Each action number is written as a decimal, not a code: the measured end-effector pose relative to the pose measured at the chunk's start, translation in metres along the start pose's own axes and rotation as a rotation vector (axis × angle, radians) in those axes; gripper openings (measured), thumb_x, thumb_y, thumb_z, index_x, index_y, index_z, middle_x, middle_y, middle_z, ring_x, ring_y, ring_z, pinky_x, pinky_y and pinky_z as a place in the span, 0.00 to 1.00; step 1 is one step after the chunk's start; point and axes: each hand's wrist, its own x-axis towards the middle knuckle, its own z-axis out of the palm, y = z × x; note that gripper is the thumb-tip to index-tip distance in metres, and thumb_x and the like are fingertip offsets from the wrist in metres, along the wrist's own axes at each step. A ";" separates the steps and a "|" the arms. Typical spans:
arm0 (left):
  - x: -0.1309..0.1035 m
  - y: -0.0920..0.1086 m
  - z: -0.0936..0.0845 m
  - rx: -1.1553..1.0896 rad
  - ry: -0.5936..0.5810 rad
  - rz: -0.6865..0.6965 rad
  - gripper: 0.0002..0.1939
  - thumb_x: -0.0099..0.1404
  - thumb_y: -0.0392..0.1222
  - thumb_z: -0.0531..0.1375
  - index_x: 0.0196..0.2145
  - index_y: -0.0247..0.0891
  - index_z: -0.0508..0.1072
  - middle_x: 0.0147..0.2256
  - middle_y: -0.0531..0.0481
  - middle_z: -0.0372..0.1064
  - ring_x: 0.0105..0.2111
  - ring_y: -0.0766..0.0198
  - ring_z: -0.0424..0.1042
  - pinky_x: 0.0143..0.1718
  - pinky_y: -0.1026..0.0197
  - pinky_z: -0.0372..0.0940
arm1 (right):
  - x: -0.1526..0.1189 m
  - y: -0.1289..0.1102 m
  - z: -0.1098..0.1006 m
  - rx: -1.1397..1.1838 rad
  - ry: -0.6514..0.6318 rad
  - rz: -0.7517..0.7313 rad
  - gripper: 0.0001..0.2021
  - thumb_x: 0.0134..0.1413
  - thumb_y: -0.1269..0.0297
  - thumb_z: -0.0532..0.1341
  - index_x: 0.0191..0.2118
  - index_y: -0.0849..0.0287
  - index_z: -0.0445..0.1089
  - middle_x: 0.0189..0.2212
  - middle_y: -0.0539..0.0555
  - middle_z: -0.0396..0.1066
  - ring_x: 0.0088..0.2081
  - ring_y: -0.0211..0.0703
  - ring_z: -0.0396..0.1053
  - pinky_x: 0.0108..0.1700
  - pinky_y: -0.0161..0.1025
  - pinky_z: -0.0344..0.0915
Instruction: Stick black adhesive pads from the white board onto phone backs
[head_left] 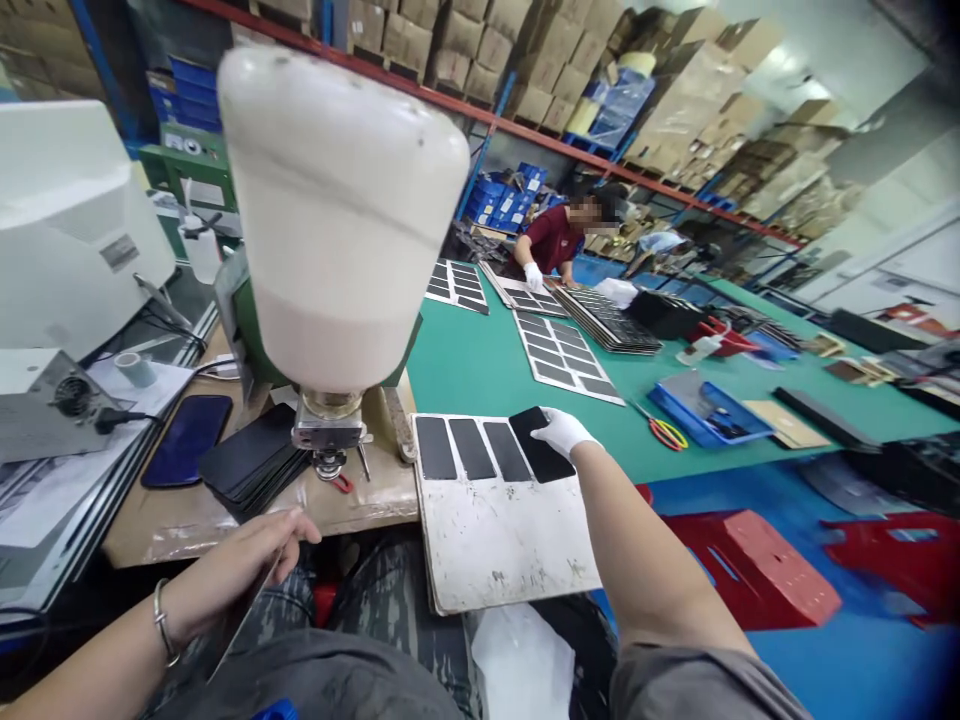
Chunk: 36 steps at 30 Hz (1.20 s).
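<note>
My right hand (pixel 562 434), in a white glove, pinches a black rectangular piece (pixel 541 450) at the upper right of a white board (pixel 510 540). Three similar black pieces (pixel 471 449) lie in a row on that board, left of the held one. My bare left hand (pixel 274 545) is low over my lap, fingers curled round a thin flat piece (pixel 244 615) seen nearly edge-on. A fanned stack of black pieces (pixel 251 460) rests on the brown work surface (pixel 176 525), beneath the large white container (pixel 341 220) of a machine.
A dark blue phone (pixel 187 440) lies left of the stack. On the green table (pixel 465 360) are boards with black pieces (pixel 566 355), scissors (pixel 666 433) and a blue tray (pixel 709 408). Across it a person (pixel 551 240) in white gloves handles boards. Red stools (pixel 757 570) stand at right.
</note>
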 end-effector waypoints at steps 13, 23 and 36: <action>-0.006 0.002 0.019 0.341 -0.108 -0.014 0.17 0.60 0.54 0.56 0.36 0.38 0.73 0.30 0.52 0.68 0.33 0.61 0.65 0.35 0.63 0.57 | -0.006 -0.017 0.015 0.042 0.045 -0.023 0.34 0.54 0.55 0.56 0.62 0.69 0.50 0.56 0.74 0.58 0.58 0.60 0.56 0.57 0.55 0.48; 0.017 -0.001 0.044 -0.050 -0.173 -0.005 0.11 0.57 0.50 0.61 0.28 0.39 0.71 0.24 0.54 0.66 0.28 0.63 0.65 0.32 0.62 0.58 | -0.192 -0.142 0.102 0.213 -0.422 -1.526 0.18 0.49 0.57 0.63 0.48 0.51 0.70 0.46 0.52 0.72 0.51 0.46 0.64 0.56 0.46 0.49; -0.005 0.037 0.026 -0.248 -0.233 0.205 0.16 0.57 0.52 0.61 0.34 0.37 0.66 0.22 0.52 0.69 0.19 0.67 0.65 0.24 0.63 0.58 | -0.187 -0.111 0.069 1.068 -0.668 -0.351 0.15 0.51 0.54 0.60 0.21 0.56 0.72 0.22 0.54 0.72 0.32 0.48 0.70 0.44 0.46 0.63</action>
